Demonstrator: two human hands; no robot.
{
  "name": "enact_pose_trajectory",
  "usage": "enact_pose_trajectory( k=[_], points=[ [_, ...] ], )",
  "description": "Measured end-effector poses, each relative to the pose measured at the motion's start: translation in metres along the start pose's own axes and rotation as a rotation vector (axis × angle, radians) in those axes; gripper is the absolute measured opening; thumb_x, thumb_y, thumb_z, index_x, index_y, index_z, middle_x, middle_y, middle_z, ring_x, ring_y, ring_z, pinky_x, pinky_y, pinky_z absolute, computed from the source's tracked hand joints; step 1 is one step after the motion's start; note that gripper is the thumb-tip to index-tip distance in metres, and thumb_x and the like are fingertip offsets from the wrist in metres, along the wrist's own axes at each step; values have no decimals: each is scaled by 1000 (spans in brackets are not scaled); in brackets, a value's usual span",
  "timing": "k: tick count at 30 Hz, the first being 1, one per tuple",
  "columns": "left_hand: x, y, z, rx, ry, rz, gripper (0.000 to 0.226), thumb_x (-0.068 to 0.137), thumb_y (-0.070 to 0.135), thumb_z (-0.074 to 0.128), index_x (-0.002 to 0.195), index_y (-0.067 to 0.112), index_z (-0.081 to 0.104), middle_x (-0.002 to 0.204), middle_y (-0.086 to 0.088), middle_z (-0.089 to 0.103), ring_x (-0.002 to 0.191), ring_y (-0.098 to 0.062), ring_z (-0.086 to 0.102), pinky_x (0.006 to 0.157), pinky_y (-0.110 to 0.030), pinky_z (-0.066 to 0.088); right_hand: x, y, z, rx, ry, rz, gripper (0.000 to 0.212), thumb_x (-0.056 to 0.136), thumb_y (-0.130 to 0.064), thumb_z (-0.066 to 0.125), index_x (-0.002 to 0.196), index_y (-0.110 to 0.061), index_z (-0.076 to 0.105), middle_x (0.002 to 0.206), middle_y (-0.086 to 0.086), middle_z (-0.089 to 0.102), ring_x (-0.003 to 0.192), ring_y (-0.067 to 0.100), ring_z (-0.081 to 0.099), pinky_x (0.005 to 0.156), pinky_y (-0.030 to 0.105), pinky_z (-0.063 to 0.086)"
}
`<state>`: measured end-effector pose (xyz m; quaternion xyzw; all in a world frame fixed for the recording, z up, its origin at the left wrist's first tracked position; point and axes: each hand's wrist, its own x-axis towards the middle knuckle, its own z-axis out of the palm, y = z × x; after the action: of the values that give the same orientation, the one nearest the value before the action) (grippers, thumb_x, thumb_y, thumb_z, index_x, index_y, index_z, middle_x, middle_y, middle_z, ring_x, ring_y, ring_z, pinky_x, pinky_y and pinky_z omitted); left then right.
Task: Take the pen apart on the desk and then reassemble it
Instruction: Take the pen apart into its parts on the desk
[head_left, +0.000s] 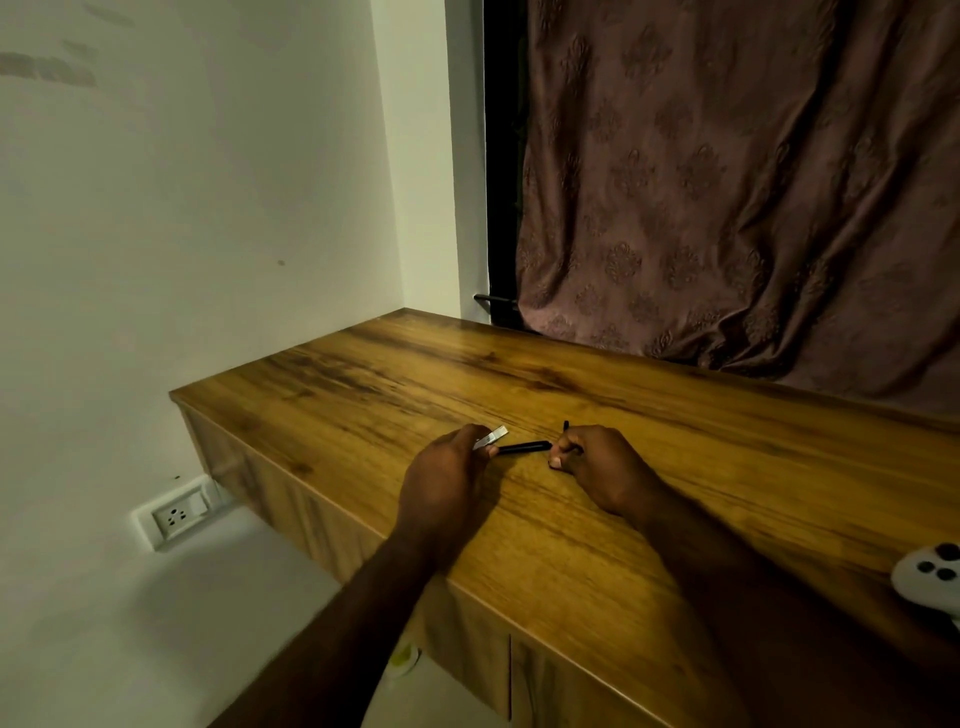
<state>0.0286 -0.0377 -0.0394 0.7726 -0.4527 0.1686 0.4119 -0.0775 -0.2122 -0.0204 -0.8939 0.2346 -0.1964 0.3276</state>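
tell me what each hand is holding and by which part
Left hand grips the black pen barrel at its near end, plus a silver piece. Right hand pinches a thin dark part by its lower end.

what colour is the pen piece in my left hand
Black barrel with a silvery clip part, seen in the head view, held in the left hand.

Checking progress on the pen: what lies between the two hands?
In the head view, a black pen barrel spans the gap from left hand toward right hand, over the desk.
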Motion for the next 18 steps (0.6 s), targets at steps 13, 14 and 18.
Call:
enact_pose_trajectory(
  k=[13, 14, 18],
  points=[
    [-1, 9, -5, -66, -31, 84, 52, 90, 65, 35, 108, 25, 65, 95, 6, 68, 83, -11, 63, 71, -39, 53, -1, -9, -9, 879, 76, 309, 8, 90, 1, 58, 91, 0, 65, 72, 12, 64, 54, 15, 55, 47, 25, 44],
    [-1, 10, -5, -61, -28, 94, 56, 90, 66, 33, 109, 24, 65, 96, 5, 68, 85, -12, 63, 73, -38, 53, -3, -14, -7, 910, 18, 316, 8, 90, 0, 57, 91, 1, 65, 72, 12, 65, 55, 16, 57, 47, 25, 45],
    [0, 14, -8, 25, -16, 133, 57, 90, 60, 35, 112, 19, 67, 100, 0, 69, 90, -17, 61, 77, -32, 50, -6, -29, 0, 1004, -92, 346, 14, 92, -9, 58, 90, 3, 65, 66, 11, 64, 52, 16, 59, 45, 22, 48]
  ],
)
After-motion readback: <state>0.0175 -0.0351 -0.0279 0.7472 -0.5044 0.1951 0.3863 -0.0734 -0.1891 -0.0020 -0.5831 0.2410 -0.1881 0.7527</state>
